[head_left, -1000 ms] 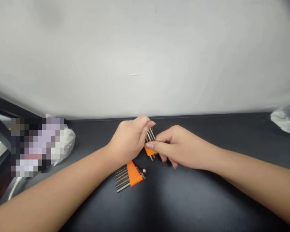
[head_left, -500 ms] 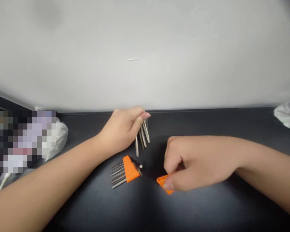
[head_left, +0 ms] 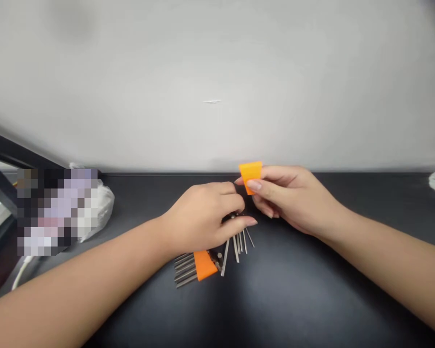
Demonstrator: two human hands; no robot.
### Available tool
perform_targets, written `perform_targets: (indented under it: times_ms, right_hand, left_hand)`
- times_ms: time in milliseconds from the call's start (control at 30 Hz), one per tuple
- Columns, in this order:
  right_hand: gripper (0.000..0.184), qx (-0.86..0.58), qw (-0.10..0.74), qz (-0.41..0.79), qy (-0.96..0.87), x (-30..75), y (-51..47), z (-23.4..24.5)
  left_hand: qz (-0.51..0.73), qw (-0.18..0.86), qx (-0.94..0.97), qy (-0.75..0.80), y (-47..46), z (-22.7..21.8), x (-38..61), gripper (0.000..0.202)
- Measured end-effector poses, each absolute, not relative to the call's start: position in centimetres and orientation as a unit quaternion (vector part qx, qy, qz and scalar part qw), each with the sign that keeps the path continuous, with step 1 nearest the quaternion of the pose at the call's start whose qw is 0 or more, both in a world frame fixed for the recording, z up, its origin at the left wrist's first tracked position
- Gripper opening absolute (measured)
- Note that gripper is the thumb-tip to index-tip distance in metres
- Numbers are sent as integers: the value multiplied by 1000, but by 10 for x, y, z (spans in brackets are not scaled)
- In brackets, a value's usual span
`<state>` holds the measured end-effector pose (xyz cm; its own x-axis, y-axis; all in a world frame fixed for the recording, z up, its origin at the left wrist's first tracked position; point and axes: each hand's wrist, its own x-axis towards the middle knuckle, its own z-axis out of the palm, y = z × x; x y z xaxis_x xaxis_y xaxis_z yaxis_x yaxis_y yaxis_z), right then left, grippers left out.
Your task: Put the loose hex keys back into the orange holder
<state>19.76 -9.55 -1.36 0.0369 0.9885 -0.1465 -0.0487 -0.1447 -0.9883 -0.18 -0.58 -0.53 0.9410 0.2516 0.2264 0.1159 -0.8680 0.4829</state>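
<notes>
Black tabletop (head_left: 293, 290) spreading under everything. My left hand (head_left: 212, 212), at nine o'clock from right, curling over metal ends; cannot tell whether gripping or just covering. Right hand (head_left: 286, 193) pinching, thumb against forefinger. Orange-clipped key set (head_left: 205, 267) lying flat at six o'clock from left hand. Loose hex keys (head_left: 236, 250) fanning out at five; should be steadying them gently, keeping order, avoiding set. Bare orange holder (head_left: 251, 172) sitting in right pinch; should be holding flat faces lightly, edges uncovered.
</notes>
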Motion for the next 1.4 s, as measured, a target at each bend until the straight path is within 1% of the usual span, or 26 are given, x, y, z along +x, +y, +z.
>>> perform_targets:
  times_ms: [133, 233, 333, 433, 500, 567, 633, 733, 800, 900, 1100, 1200, 1267, 1400]
  right_hand:
    - [32, -525, 498, 548, -420, 196, -93, -12]
    - [31, -554, 456, 539, -441, 193, -92, -8]
    - [24, -598, 410, 507, -465, 187, -91, -4]
    - [18, -594, 417, 484, -489, 183, -91, -4]
    - [21, -578, 418, 471, -519, 181, -91, -6]
    - [28, -576, 407, 414, -575, 179, -93, -9]
    - [33, -567, 385, 304, -662, 177, -94, -12]
    - [29, -492, 323, 152, -794, 176, -95, -13]
    - [29, -457, 273, 107, -840, 177, -97, -13]
    - [30, -474, 209, 73, -852, 178, -103, -10]
    - [11, -555, 116, 71, -821, 173, -123, 4]
    - [14, -574, 78, 80, -811, 172, -128, 9]
    - [16, -591, 95, 121, -791, 174, -126, 10]
    - [13, -610, 201, 286, -711, 185, -110, 10]
  left_hand:
    - [195, 328, 904, 190, -3, -1, -2, 26]
    - [208, 371, 867, 262, -3, 2, 0, 26]
    - [210, 440, 833, 262, -3, 0, 2, 22]
    - [234, 516, 784, 252, -2, -4, 4, 25]
    - [274, 545, 748, 259, 1, -5, 5, 23]
    - [323, 548, 721, 275, 4, -5, 6, 22]
    - [357, 553, 691, 298, 7, -5, 7, 22]
    - [361, 609, 631, 319, 13, -8, 9, 16]
    - [337, 636, 618, 317, 16, -11, 9, 12]
    - [299, 636, 639, 313, 17, -14, 8, 13]
    - [264, 630, 665, 303, 17, -13, 2, 14]
    - [246, 608, 688, 311, 17, -11, 1, 15]
    - [237, 590, 706, 312, 15, -11, 1, 14]
    - [256, 569, 717, 312, 14, -10, 1, 12]
